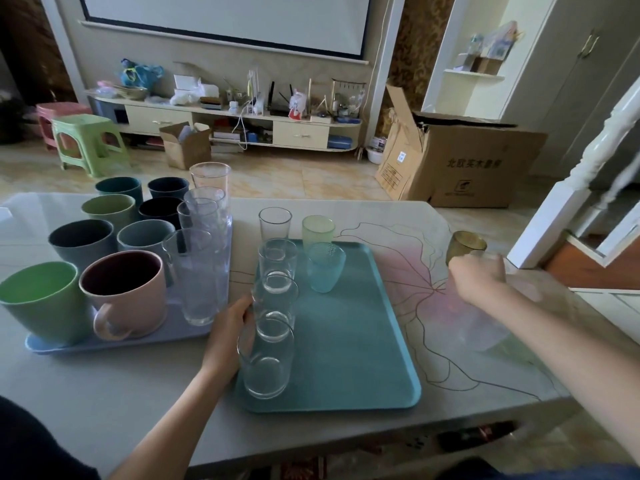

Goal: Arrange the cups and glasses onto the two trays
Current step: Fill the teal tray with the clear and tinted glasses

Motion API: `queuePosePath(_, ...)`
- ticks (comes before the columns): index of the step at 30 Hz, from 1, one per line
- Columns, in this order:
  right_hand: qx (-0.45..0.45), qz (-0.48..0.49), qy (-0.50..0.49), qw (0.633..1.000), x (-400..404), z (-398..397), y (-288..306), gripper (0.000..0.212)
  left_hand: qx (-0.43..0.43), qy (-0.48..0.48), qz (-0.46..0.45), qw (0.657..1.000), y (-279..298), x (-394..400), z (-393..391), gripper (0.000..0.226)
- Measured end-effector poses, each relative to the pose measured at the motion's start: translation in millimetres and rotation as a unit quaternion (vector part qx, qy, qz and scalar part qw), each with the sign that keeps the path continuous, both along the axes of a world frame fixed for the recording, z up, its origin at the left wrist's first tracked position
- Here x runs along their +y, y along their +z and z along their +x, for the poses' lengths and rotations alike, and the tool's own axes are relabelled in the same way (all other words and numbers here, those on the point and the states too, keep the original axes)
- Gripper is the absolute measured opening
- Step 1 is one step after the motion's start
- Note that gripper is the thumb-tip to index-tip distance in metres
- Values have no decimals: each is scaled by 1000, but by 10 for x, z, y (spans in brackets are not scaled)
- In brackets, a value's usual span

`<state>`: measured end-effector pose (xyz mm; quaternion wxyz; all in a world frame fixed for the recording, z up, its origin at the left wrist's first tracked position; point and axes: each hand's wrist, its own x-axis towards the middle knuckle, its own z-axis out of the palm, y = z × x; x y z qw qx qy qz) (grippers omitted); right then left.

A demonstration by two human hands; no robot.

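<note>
A teal tray (pixel 346 341) lies in the middle of the table. Three short clear glasses stand in a row along its left side, with a blue-tinted glass (pixel 325 268) beside the far one. My left hand (pixel 230 327) grips the middle clear glass (pixel 277 306) from the left. Behind the tray stand a clear glass (pixel 275 223) and a yellow-green glass (pixel 318 230). At the right, my right hand (pixel 478 277) curls round a blurred clear glass (pixel 485 254) next to an amber glass (pixel 464 244). A lavender tray (pixel 114 342) at the left holds several coloured mugs and tall clear glasses.
The table (pixel 121 393) has a line drawing on its right half. A white post (pixel 571 202) and a step stand close to its right corner. Beyond are a cardboard box (pixel 478 168), a green stool (pixel 90 143) and a low TV cabinet.
</note>
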<state>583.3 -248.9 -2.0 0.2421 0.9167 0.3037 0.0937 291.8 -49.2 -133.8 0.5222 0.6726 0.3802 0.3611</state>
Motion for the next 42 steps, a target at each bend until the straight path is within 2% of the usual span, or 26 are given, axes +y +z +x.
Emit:
queuePosePath(2, -11, 6, 27, 1000, 109, -94, 38, 30, 9, 1, -13, 1000, -33, 27, 7, 20)
queuePosePath(5, 39, 83, 92, 992, 291, -304, 188, 15, 4, 10, -17, 1000, -47, 51, 16, 20)
queuePosePath(7, 61, 134, 176, 973, 377, -541, 297, 6, -5, 15, -43, 999, -52, 54, 8, 18)
queuePosePath(9, 100, 158, 238, 953, 424, -830, 348, 9, 8, 12, -37, 999, -80, 74, 7, 17)
queuePosePath(13, 123, 93, 323, 934, 503, -1286, 217, 10, -34, 10, -62, 997, -47, 62, -1, 11)
queuePosePath(16, 112, 58, 367, 922, 544, -1410, 59, 19, -24, -5, -49, 999, -8, 44, 3, 15)
queuePosePath(19, 77, 10, 395, 915, 568, -1429, -67, 22, -50, 0, -59, 997, 36, 8, 2, 23)
queuePosePath(23, 72, 2, 403, 912, 575, -1407, -109, 21, -28, -17, -8, 999, 58, -30, -10, 26)
queuePosePath(25, 95, 29, 396, 913, 543, -1370, -104, 25, -32, -14, -5, 999, 77, -46, -8, 33)
queuePosePath(28, 154, 127, 345, 917, 401, -1259, 72, 27, -62, 9, -73, 995, 102, -44, -1, 48)
queuePosePath(30, 154, 166, 292, 929, 204, -1119, 229, 26, -57, 6, -54, 997, 118, -66, -4, 49)
queuePosePath(34, 123, 136, 128, 975, -336, -745, 303, 31, -34, -19, 13, 999, 119, -97, -33, 32)
queuePosePath(37, 148, 119, 31, 981, -592, -538, 150, 39, 20, -49, 95, 994, 32, -45, -64, 29)
queuePosePath(40, 173, 92, 0, 981, -680, -484, -41, 35, 23, -74, 106, 991, -59, 26, -117, 10)
queuePosePath(42, 152, 80, 8, 985, -677, -487, -148, 32, 16, -74, 63, 995, -17, 13, -93, 13)
